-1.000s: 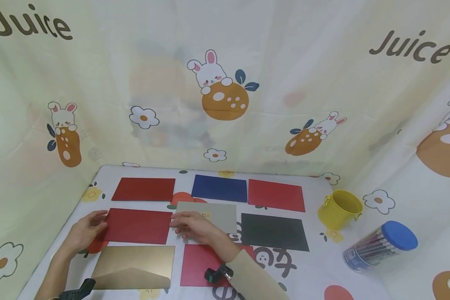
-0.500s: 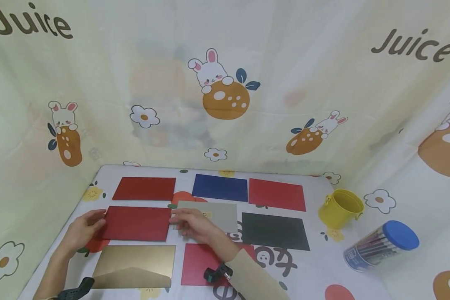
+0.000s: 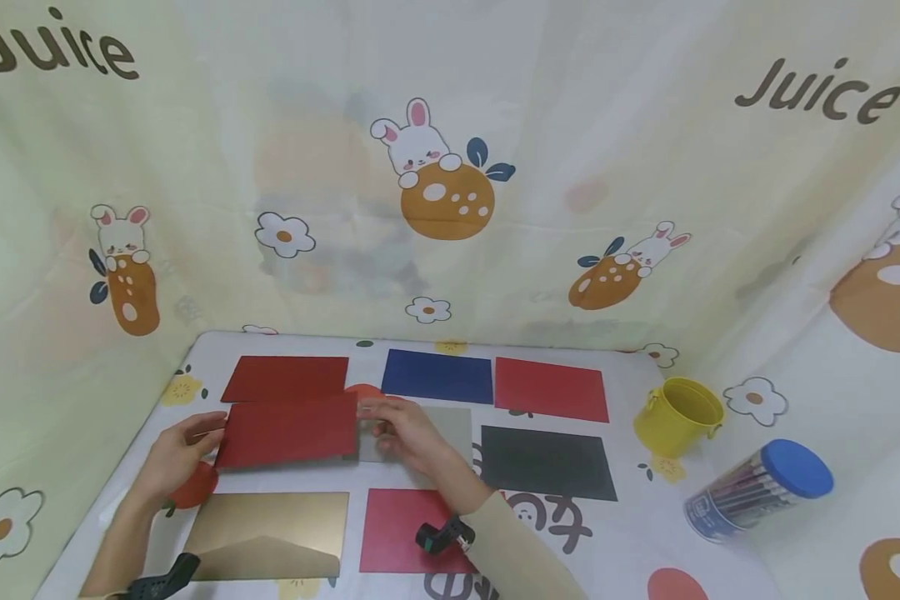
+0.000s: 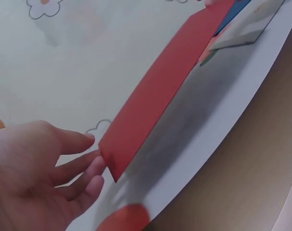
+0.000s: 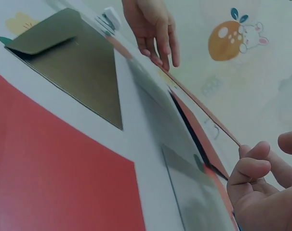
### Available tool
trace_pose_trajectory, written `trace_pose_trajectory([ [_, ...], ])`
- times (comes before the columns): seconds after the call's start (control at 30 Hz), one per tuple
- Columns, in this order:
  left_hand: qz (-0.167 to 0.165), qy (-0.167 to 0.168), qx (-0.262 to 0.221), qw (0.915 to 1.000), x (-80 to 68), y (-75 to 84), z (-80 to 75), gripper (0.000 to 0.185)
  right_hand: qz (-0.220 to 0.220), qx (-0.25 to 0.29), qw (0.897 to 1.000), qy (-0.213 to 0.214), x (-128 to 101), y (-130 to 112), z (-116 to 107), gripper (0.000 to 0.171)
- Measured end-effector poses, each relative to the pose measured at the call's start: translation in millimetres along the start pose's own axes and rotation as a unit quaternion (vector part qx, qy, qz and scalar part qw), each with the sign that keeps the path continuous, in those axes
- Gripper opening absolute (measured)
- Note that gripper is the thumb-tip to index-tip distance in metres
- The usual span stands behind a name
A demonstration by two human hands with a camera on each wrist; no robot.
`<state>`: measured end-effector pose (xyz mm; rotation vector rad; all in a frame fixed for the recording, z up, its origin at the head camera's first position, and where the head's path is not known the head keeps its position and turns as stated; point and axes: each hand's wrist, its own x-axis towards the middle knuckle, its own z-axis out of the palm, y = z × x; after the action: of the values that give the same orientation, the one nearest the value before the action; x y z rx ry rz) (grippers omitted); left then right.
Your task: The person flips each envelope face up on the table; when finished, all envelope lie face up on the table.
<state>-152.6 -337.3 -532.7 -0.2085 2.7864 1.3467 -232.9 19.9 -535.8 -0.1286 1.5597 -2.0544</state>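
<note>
A red envelope (image 3: 288, 431) is raised off the table and slightly tilted, held by its short edges between my two hands. The fingertips of my left hand (image 3: 174, 458) support its left edge; in the left wrist view my thumb stands apart from the red envelope (image 4: 151, 91). At the opposite edge, the fingertips of my right hand (image 3: 416, 437) touch it. In the right wrist view, the fingers of my right hand (image 5: 266, 187) are bent and the thumb is apart. Partly hidden behind my right hand lies a grey envelope (image 3: 450, 433).
Around the hands lie a dark red envelope (image 3: 288, 377), a blue one (image 3: 437, 375), a bright red one (image 3: 551, 389), a dark green one (image 3: 547, 462), a gold one (image 3: 270, 533) and a pinkish-red one (image 3: 401, 533). A yellow bucket (image 3: 675, 417) and a blue-lidded pen jar (image 3: 753, 492) stand right.
The red envelope has risen from the table and shifted slightly right and away, now overlapping the dark red one's lower edge in the head view. Both hands have moved with it.
</note>
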Motion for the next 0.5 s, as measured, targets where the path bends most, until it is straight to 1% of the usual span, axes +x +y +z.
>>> trace_pose_trajectory([
  [0.2,0.006,0.011,-0.024,0.9996,4.8,14.9,11.3,0.045,-0.009,0.010,1.000,0.006,-2.8,-7.6,-17.7,0.036],
  [0.27,0.009,0.013,-0.034,0.9993,7.2,20.6,14.4,0.045,-0.013,0.013,1.000,0.008,-4.9,-10.3,-24.6,0.039],
  [0.5,0.031,0.015,-0.060,0.9976,16.8,40.9,28.9,0.042,-0.035,0.021,0.998,0.046,-17.7,-20.9,-48.9,0.037],
])
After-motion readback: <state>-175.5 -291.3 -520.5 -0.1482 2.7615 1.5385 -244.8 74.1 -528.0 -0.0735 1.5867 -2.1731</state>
